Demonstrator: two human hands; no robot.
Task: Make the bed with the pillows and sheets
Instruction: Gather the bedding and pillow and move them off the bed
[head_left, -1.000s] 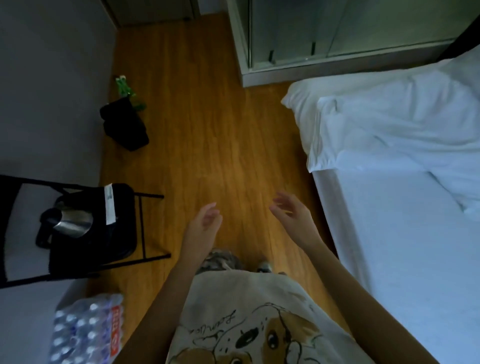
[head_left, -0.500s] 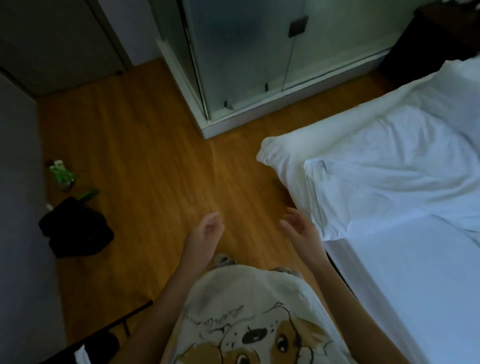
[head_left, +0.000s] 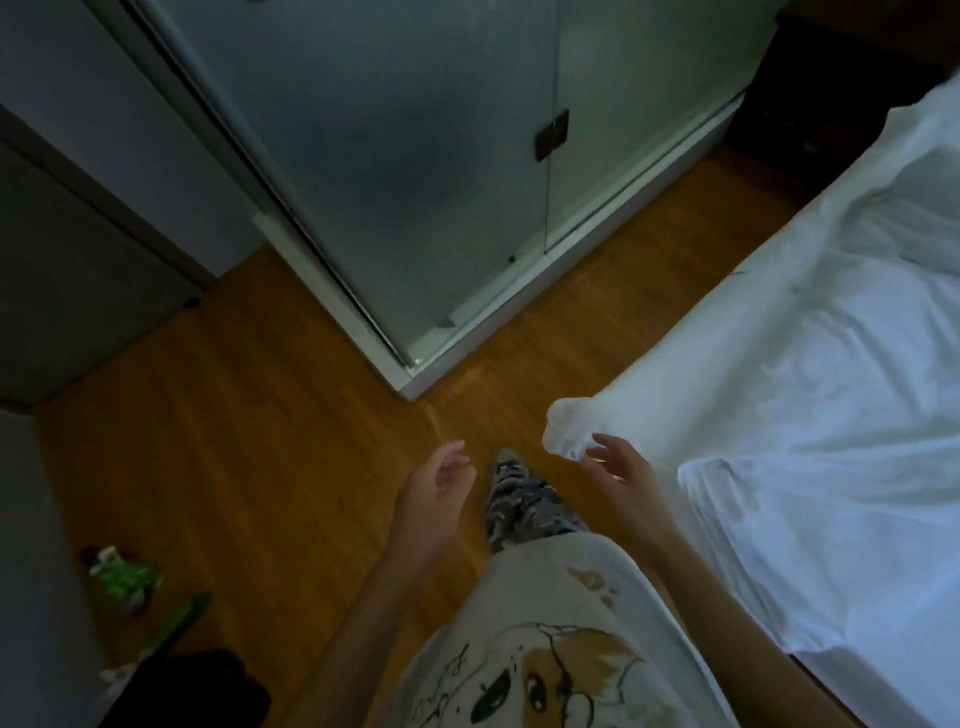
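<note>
Frosted glass door (head_left: 415, 156), wood floor (head_left: 234, 441), green bottle (head_left: 124, 577), black bag (head_left: 197, 691)

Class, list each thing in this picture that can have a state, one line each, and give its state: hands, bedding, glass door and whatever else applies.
left hand: open, fingers loosely curled, holding nothing
right hand: open, fingertips by the bed's sheet corner; contact unclear
sheet corner: bunched, sticking out over the floor
white sheet: spread on the bed, wrinkled
glass door: closed
</note>
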